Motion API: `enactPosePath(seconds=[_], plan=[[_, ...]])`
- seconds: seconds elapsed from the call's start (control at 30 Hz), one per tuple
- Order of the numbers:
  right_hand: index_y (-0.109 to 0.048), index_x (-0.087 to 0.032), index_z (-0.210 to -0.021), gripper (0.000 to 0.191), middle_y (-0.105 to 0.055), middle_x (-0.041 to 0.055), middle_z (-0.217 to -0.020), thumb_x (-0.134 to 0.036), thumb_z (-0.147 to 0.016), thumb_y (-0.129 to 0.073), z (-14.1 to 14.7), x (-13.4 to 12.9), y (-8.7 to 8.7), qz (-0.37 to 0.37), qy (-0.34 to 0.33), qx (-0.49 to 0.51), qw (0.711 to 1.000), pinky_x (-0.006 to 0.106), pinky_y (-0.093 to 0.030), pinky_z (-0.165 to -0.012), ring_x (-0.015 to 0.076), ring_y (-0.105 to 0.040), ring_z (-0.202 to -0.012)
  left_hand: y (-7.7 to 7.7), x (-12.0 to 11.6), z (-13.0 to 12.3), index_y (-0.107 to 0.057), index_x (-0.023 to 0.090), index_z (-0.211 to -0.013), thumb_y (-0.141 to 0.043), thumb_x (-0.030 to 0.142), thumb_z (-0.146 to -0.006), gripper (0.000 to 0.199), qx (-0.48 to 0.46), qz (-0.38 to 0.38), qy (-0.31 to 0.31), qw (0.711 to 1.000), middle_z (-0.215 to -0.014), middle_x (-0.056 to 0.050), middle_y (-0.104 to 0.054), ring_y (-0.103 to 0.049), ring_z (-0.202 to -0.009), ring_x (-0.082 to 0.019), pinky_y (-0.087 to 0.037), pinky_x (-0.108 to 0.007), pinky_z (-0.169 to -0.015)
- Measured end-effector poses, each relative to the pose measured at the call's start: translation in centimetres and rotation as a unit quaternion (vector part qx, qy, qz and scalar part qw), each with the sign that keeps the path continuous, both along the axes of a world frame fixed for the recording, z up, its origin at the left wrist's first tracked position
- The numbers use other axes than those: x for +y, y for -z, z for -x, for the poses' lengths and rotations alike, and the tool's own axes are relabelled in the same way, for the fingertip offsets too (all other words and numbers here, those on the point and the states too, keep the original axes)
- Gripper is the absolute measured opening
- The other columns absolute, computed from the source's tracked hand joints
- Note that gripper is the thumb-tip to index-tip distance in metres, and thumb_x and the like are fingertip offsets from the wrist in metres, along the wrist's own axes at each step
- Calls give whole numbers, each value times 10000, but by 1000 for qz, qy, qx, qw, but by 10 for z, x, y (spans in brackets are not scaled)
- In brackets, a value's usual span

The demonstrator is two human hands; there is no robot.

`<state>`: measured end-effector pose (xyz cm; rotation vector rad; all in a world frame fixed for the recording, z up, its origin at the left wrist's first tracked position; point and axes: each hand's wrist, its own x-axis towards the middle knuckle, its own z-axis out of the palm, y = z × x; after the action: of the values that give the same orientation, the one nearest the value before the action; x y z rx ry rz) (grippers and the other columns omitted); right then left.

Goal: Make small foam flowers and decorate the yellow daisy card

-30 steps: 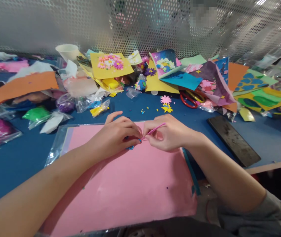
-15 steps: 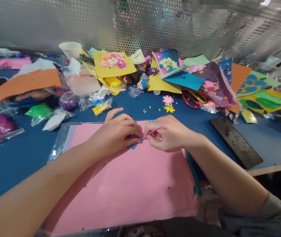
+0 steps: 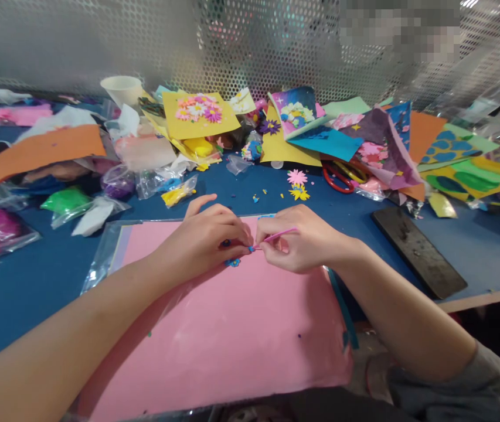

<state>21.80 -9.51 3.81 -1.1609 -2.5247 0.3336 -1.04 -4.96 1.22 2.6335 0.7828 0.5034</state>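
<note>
My left hand (image 3: 201, 235), over the far half of the pink sheet (image 3: 232, 340), pinches a blue piece (image 3: 251, 249) between its fingertips; my right hand (image 3: 306, 239) grips a pink stick (image 3: 282, 234), tip at the piece. A blue flower (image 3: 233, 263) lies on the sheet's far half. Beyond the sheet, a pink flower (image 3: 296, 177) and a yellow flower (image 3: 299, 192) lie on the bench (image 3: 12, 310).

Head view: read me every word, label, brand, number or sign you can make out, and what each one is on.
None: no text can be read anywhere.
Pink stick tool in the right hand: any marking is too small to read.
Pink sheet: specks, no visible lettering.
Smartphone: no legible brand.
White cup: no readable print.
</note>
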Motion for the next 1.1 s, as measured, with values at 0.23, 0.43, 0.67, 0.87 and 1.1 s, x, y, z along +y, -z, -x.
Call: enactPosePath(seconds=[0.23, 0.43, 0.67, 0.87, 1.1], plan=[[-622, -197, -782, 97, -667, -8, -700, -244, -793, -537, -9, 6, -2, 31, 25, 126, 991, 244, -331, -584, 106, -539, -599, 2, 1, 1, -772, 329, -894, -658, 477, -945, 194, -25, -2, -6, 1000, -988, 29, -783, -663, -997, -206, -130, -534, -1223], [-631, -188, -791, 97, -672, 4, -739, -214, -783, -538, -13, 13, 2, 3, 55, 169, 984, 259, -369, -608, 110, -547, -618, 0, 3, 3, -763, 353, -890, -673, 493, -934, 172, -30, -7, -11, 999, -961, 48, -778, -672, -983, -214, -151, -502, -1205], [-679, -190, -844, 150, -699, 22, -786, -255, -828, -544, -9, 15, 10, -7, 67, 152, 986, 271, -387, -647, 126, -576, -660, -4, 4, 3, -766, 330, -906, -614, 421, -970, 189, -15, -32, -8, 999, -978, 25, -783, -672, -974, -206, -208, -521, -1188], [-611, -178, -772, 258, -641, 40, -760, -323, -923, -460, -10, 20, 10, -60, 126, 206, 969, 277, -406, -674, 142, -561, -695, -7, 7, 5, -760, 292, -943, -515, 274, -983, 248, -9, -96, -42, 995, -990, -2, -778, -665, -987, -209, -245, -510, -1163], [-709, -216, -998, 242, -662, -2, -721, -222, -849, -518, -25, 22, -2, 51, 182, 35, 981, 254, -332, -631, 145, -540, -657, -7, 11, 6, -760, 273, -919, -475, 177, -909, 301, -61, -136, -115, 982, -970, 4, -788, -683, -984, -213, -296, -463, -1143]])
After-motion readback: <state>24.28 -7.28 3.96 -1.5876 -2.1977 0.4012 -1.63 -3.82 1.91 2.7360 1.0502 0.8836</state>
